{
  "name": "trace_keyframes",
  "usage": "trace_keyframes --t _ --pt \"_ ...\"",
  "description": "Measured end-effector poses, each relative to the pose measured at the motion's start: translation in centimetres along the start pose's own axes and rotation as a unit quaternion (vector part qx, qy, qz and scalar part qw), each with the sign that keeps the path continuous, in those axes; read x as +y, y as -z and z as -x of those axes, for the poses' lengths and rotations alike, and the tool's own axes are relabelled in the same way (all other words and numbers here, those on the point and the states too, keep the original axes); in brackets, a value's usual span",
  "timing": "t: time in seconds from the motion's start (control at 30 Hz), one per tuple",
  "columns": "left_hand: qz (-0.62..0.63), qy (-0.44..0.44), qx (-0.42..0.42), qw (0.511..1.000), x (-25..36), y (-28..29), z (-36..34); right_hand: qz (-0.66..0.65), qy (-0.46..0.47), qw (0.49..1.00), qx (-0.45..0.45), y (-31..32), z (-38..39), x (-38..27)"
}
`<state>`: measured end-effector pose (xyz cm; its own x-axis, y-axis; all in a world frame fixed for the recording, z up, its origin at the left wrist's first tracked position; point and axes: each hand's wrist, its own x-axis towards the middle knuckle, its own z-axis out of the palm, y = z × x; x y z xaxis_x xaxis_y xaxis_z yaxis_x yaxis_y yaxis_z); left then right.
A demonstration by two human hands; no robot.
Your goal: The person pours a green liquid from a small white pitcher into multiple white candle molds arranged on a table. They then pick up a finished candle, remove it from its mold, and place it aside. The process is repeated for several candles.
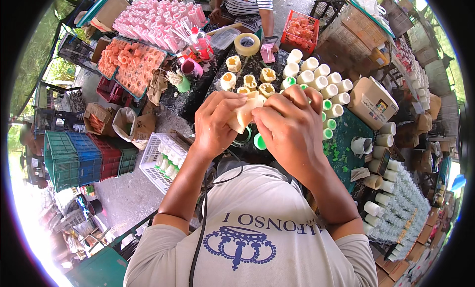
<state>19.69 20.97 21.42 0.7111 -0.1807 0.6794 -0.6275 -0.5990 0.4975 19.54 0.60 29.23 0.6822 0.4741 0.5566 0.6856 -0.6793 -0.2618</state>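
Note:
In front of my chest I hold a pale cream, folded piece (243, 113) that looks like soft wax or rubber; its exact kind I cannot make out. My left hand (215, 119) grips its left side between thumb and fingers. On the other side my right hand (289, 121) pinches its edge, fingers curled. Just beyond stand several cream, flower-rimmed cups (250, 82), some orange inside. Rows of white cylinders (320, 82) spread to the right, and the nearer ones have green ends. A green-topped cylinder (260, 141) sits below my hands, partly covered by the right one.
Pink-and-white tubes (158, 22) and a tray of orange pieces (131, 64) lie far left. A roll of tape (247, 43) is near another person (247, 5) holding a pink phone. A cardboard box (373, 103) stands right; a white basket (163, 161) and stacked crates (84, 156) stand left.

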Motion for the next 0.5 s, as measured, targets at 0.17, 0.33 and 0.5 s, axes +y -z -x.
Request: trace_keyframes --t 0.17,0.33,0.5 --pt "0.018 0.035 0.014 0.999 1.4 0.3 -0.6 -0.058 0.016 0.998 -0.008 -0.3 0.1 0.8" --pt "0.032 0.04 0.019 0.999 1.9 0.7 -1.0 -0.046 0.013 0.999 0.0 0.0 -0.4 1.6" --pt "0.028 0.056 0.016 0.998 2.0 0.8 -0.8 -0.025 0.007 0.999 -0.048 0.8 -0.9 1.8"
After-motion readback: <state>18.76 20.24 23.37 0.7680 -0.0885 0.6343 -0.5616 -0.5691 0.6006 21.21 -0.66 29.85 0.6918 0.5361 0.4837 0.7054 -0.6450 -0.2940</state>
